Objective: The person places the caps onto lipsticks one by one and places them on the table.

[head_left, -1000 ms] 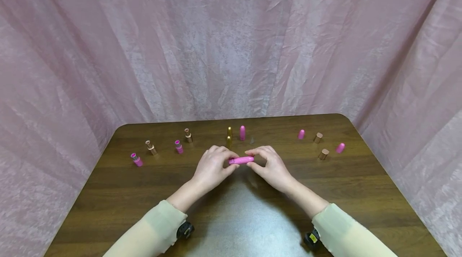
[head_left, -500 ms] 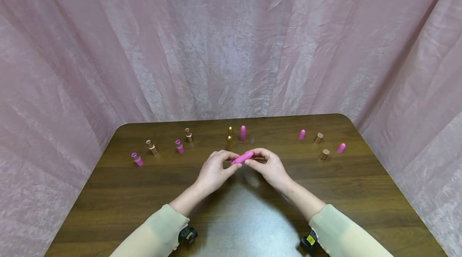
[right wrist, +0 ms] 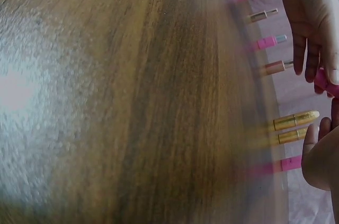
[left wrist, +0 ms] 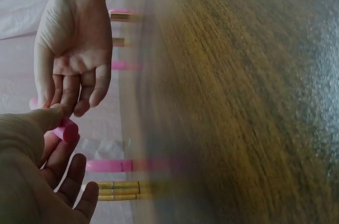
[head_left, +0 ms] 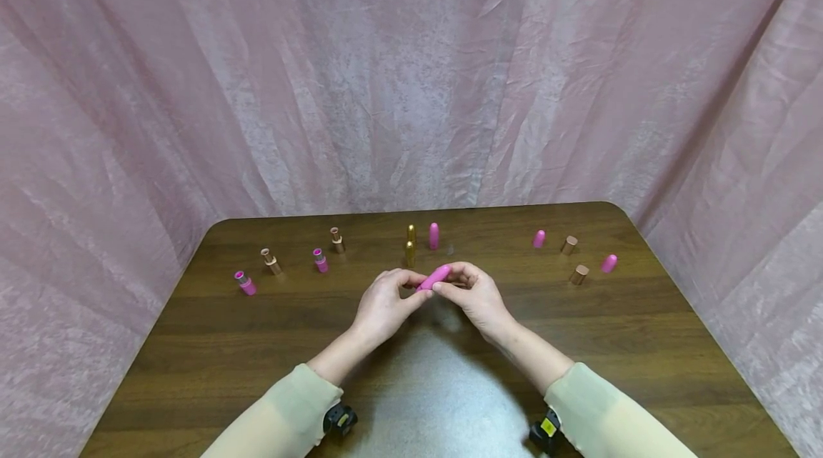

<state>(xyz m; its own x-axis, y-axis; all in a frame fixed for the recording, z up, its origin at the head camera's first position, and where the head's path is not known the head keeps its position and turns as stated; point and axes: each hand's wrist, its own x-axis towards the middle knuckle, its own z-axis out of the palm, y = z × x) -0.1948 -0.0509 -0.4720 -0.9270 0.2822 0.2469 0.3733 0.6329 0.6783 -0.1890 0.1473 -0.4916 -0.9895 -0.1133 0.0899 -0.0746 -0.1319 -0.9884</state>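
A capped pink lipstick tube is held above the table between both hands, slanting with its rounded end up to the right. My left hand pinches its lower end between thumb and fingers. At the upper end, my right hand pinches it with thumb and fingertips. In the left wrist view the flat base of the pink lipstick shows between the fingers. Beyond the hands stand another capped pink lipstick and two gold lipsticks, all upright.
On the table's left stand uncapped pink lipstick bases and rose-gold bases. To the right are loose pink caps and rose-gold caps. A pink curtain hangs behind the wooden table.
The lipstick has turned from nearly level to slanted, its right end rising. My right fingers have shifted along it, and both hands still hold it.
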